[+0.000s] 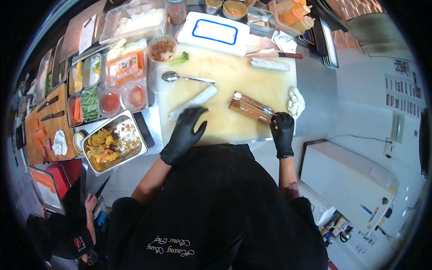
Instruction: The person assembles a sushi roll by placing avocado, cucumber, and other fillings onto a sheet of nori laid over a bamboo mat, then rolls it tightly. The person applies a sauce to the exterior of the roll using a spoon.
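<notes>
My left hand (pixel 187 131), in a black glove, has its thumb spread from its fingers beside a long rice-covered sushi roll (pixel 197 99). Its fingers overlap the roll's near side; whether they touch it is hard to tell. In my right hand (pixel 282 130), also gloved, is the near right corner of a plastic-wrapped bamboo rolling mat (pixel 249 107), which lies slanted on the cutting board (pixel 233 76). A second rice-covered roll (pixel 270 64) rests at the board's far right. Between the left roll and a lettuce piece (pixel 179 59) lies a metal spoon (pixel 187 78).
A knife (pixel 290 55) lies along the board's far edge, near a white lidded box (pixel 213 33). A crumpled cloth (pixel 296 103) sits at the right edge. Leftward are a metal pan of fried food (pixel 140 153), vegetable tubs (pixel 90 104) and a rice bin (pixel 135 22). Another person (pixel 72 233) stands lower left.
</notes>
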Demonstrator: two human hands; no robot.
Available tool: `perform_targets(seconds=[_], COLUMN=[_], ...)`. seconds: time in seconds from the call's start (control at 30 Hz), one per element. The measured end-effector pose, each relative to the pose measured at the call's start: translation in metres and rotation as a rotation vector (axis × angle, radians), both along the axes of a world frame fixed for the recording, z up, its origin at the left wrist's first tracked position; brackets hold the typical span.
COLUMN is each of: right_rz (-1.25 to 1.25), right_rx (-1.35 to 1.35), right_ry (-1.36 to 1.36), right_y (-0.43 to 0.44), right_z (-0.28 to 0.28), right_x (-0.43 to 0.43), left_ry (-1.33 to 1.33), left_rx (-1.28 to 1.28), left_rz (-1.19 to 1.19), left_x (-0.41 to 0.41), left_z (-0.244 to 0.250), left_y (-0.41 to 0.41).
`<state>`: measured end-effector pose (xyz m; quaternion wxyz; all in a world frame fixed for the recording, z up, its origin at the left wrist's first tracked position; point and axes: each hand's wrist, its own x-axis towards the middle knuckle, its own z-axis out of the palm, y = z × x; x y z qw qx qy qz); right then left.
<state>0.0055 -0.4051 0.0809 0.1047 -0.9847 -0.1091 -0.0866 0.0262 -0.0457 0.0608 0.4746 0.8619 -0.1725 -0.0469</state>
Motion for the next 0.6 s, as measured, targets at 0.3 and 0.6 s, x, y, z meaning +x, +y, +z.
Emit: perform_targets(seconds=[0.3, 0.6], right_rz=[0.156, 0.391], right_rx=[0.317, 0.290], right_ry=[0.534, 0.419], right_y=[0.005, 0.059], right_z=[-0.008, -0.050], right_x=[-0.061, 0.076], left_ry=[0.898, 0.800], left_rx=[-0.502, -0.381], left_rz=[-0.068, 0.180], left_x=[-0.066, -0.088], left_z=[-0.079, -0.095], left_y=[-0.048, -0.083])
